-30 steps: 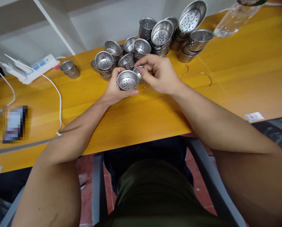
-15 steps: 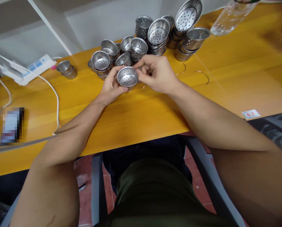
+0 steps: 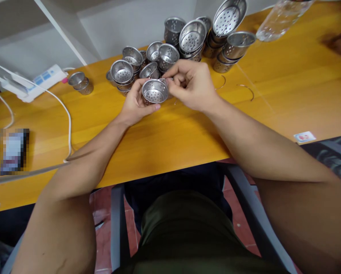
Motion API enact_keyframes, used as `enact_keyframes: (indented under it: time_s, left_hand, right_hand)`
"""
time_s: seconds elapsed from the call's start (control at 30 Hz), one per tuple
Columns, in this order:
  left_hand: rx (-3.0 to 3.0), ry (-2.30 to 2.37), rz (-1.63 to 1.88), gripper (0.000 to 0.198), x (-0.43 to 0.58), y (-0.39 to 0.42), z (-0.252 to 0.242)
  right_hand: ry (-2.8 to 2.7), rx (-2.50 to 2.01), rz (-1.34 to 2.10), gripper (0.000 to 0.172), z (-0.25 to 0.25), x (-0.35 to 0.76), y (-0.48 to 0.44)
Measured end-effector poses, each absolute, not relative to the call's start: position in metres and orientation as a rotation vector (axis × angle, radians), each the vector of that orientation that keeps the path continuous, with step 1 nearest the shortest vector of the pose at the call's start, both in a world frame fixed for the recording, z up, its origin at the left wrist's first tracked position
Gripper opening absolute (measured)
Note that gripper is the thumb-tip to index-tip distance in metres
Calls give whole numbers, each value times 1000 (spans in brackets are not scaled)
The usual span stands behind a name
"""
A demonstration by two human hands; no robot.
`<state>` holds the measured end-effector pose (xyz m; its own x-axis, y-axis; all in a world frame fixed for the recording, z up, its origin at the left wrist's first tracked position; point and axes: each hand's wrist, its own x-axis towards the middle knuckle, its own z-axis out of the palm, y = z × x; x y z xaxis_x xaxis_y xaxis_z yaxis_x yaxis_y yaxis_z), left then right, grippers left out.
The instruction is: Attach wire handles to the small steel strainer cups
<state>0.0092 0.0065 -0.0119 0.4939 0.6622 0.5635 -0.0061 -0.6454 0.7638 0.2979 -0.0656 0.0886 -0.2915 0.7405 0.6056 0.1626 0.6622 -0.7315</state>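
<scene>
My left hand (image 3: 136, 101) is wrapped round a small perforated metal strainer cup (image 3: 155, 90) from the left, thumb below and fingers behind. The cup is tilted, so its dotted base faces me. At the cup's right rim my right hand (image 3: 189, 84) is closed in a pinch, thumb against index finger. A thin shiny line shows by those fingertips, too small to make out. Just behind the hands are stacked strainer cups (image 3: 121, 72). To the right of my right hand two thin curved wires lie on the table, one of them a brownish wire (image 3: 248, 90).
More stacks of strainer cups (image 3: 192, 36) stand along the back of the wooden table (image 3: 147, 152). A clear plastic bottle (image 3: 283, 19) is at back right. Leftward are a pair of cups (image 3: 81, 83), a power strip (image 3: 46, 83), a white cable (image 3: 69, 125) and a blurred-out phone-like object (image 3: 13, 151).
The cup in my left hand has shifted very slightly right, and my right hand has risen a little at its rim. A dark blurred shape has come further in at the far right edge.
</scene>
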Motion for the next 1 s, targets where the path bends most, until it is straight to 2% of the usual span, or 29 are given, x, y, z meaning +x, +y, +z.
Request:
enact_keyframes:
  time_s: [0.27,0.57,0.9,1.0]
  left_hand:
    - [1927,558,1135,123,15,-6,4]
    - [2035,516,1160,115,18,-14,7]
    - [2078,522,1048,117,17,-19,7]
    - [2204,566,1016,124,18,-25,9]
  right_hand:
    - [-1899,-815,646,31,91,300,-66]
    - [-1951,-870,639,32,95,303,-66]
    - [-1922,-921,667,25,89,296,-66]
    - [-1870,-931,692,24,87,289,-69]
